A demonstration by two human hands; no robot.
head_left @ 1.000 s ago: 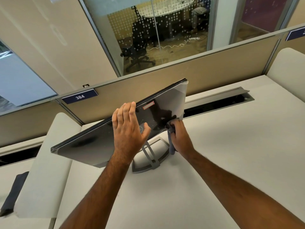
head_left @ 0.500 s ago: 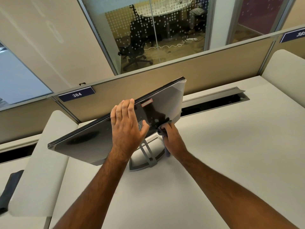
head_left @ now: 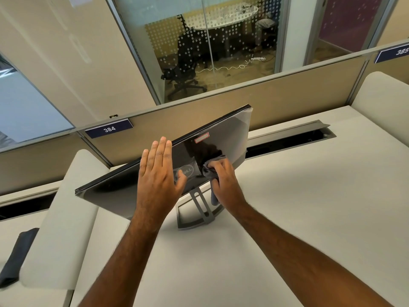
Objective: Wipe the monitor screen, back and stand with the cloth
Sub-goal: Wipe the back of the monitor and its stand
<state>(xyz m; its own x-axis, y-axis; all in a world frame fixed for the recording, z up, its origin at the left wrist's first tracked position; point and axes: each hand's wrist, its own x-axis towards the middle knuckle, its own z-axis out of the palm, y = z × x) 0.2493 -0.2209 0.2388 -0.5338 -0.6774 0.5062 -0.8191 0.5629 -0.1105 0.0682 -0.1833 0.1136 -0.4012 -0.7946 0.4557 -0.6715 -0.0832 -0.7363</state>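
Head view: the monitor stands on the pale surface, back panel toward the person and leaning over. The left hand lies flat against the back, fingers straight, grasping nothing. The right hand grips the grey cloth, bunched, and presses it on the back panel just right of the logo. The stand rests on the surface below.

Risk: hard pressure from the cloth may tip the monitor or slide the stand if the flat left hand fails to brace it. The hanging cloth tail may snag the stand.
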